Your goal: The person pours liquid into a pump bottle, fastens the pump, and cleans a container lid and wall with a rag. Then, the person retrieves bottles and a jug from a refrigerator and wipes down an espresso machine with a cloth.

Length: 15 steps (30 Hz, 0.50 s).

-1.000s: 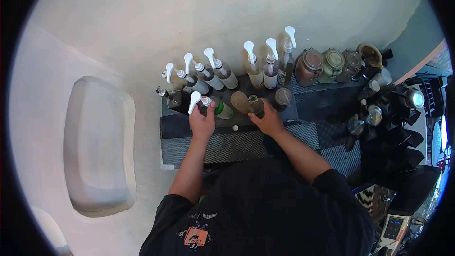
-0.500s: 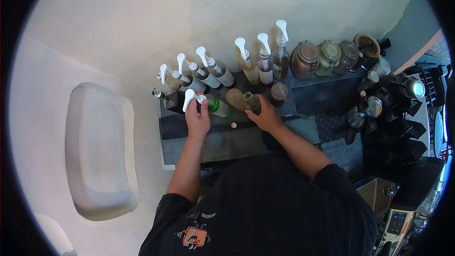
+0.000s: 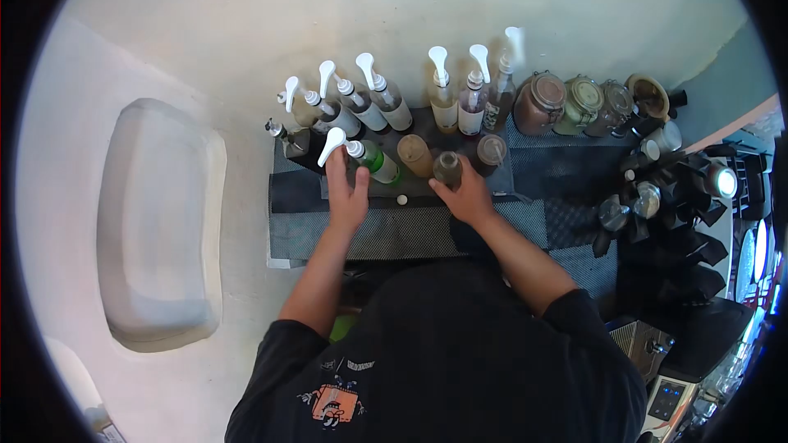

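My left hand (image 3: 349, 195) is open, its thumb and fingers apart, just beside the green pump bottle (image 3: 376, 162). That bottle has a white pump head (image 3: 333, 147) and a pale label. My right hand (image 3: 471, 197) is wrapped round a small clear glass bottle (image 3: 447, 169) with an uncapped mouth. Left of the glass bottle stands a cup of tan contents (image 3: 415, 153). A lidded jar (image 3: 491, 152) is just beyond my right fingers. A small white cap (image 3: 402, 200) lies on the dark mat between my hands.
Several white-topped pump bottles (image 3: 392, 107) stand along the wall. Clip-top jars (image 3: 542, 102) are farther right, and a dark square bottle (image 3: 302, 146) is at the left. Jugs and glassware (image 3: 647, 198) crowd the right side. A recessed niche (image 3: 160, 226) lies left.
My left thumb and fingers have spread apart beside the green pump bottle. My right hand stays on the glass bottle. The camera view has shifted slightly.
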{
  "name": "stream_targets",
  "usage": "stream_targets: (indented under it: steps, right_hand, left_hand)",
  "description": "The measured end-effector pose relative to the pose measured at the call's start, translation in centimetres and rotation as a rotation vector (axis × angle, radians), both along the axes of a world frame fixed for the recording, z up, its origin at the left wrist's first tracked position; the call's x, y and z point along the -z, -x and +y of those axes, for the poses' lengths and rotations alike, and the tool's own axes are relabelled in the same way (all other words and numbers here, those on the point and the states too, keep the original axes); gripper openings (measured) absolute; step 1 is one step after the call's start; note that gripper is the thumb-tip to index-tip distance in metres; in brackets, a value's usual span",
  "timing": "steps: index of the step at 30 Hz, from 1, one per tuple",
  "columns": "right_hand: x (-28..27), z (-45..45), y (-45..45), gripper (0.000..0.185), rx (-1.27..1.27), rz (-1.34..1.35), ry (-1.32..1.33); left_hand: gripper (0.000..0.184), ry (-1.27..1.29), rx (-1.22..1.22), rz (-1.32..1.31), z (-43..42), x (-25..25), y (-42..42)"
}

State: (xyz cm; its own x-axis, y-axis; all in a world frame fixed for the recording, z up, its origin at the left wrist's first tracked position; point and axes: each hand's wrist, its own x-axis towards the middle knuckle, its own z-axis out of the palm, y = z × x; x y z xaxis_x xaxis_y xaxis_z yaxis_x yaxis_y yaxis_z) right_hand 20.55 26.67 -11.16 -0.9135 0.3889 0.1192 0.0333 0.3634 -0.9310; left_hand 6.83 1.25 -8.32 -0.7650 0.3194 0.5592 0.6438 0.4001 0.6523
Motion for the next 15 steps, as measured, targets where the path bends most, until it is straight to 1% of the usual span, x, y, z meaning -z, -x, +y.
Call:
stream_targets:
  steps: [1,3,5,6,7,8,9,10,11,12,13,15]
  right_hand:
    - [-0.8,0.0,-0.6,0.06,-0.005,-0.002,-0.006]
    - [-1.8,-0.3,-2.5,0.059,0.008,0.118,-0.097]
    - [-2.1,-0.1,-4.5,0.062,-0.028,0.086,-0.062]
    - [-2.3,0.0,-5.5,0.065,-0.063,0.059,-0.019]
    - [-2.9,0.1,-6.5,0.065,-0.072,0.052,-0.028]
    - [-3.6,0.3,-7.3,0.06,-0.085,0.044,-0.038]
    - [-3.9,0.3,-8.2,0.056,-0.098,0.034,-0.046]
    - [-3.8,0.6,-9.1,0.056,-0.109,0.029,-0.052]
    - [-3.7,1.1,-9.7,0.054,-0.144,-0.034,-0.092]
    - [-3.7,1.3,-10.2,0.052,-0.179,-0.096,-0.131]
    - [-4.0,1.5,-10.4,0.052,-0.189,-0.091,-0.14]
    - [-4.6,1.6,-11.6,0.052,-0.215,-0.204,-0.085]
  left_hand:
    - [0.057,-0.006,-0.005,-0.002,-0.3,1.8,-1.1]
    - [0.052,-0.109,-0.258,-0.268,-0.8,5.5,-3.3]
    - [0.044,0.079,-0.221,-0.531,-0.9,8.1,-5.6]
    - [0.044,0.068,-0.224,-0.538,-0.7,9.3,-6.1]
    - [0.045,0.22,-0.121,-0.453,-0.5,10.3,-6.7]
    - [0.048,0.369,-0.019,-0.363,-0.1,10.7,-7.0]
    - [0.048,0.36,-0.027,-0.37,0.4,11.1,-7.3]
    - [0.048,0.46,-0.008,-0.323,0.9,11.2,-7.3]
    - [0.049,0.558,0.01,-0.271,1.5,11.1,-7.0]
    - [0.049,0.551,0.001,-0.272,1.7,11.3,-6.7]
    - [0.049,0.587,0.004,-0.269,2.1,12.1,-6.2]
    - [0.048,0.628,0.002,-0.276,1.9,13.5,-6.5]
